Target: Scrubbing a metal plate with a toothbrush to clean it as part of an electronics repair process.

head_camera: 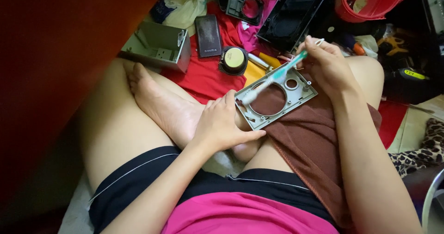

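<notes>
**Toothbrush on a grey panel, worked in the lap**

The right hand (326, 60) is seen clenched around the handle of a teal toothbrush (276, 78), fingers wrapped tight near its far end. The white bristle head is laid against the grey plastic panel (277, 99), at the rim of its large round opening. The left hand (222, 125) is pressed onto the panel's near left corner, fingers closed over the edge, the thumb stretched along the lower side, so the panel is gripped and steadied. The panel itself is tilted across a brown cloth (314, 141) draped over the right thigh, with a smaller round hole shown just beyond the big one.

Just left of the panel a bare foot (162, 99) is tucked across the lap. Beyond the panel, on a red cloth (203, 76) spread over the floor, a round speaker driver (233, 60) with a yellowish cap is found, and past it a dark flat rectangular part (208, 35). Further left of that a grey open box (162, 46) is set. Well beyond the panel a black frame (245, 5) with a round hole is lying, and to the far right of it a red bucket (370, 2) is glimpsed.
</notes>
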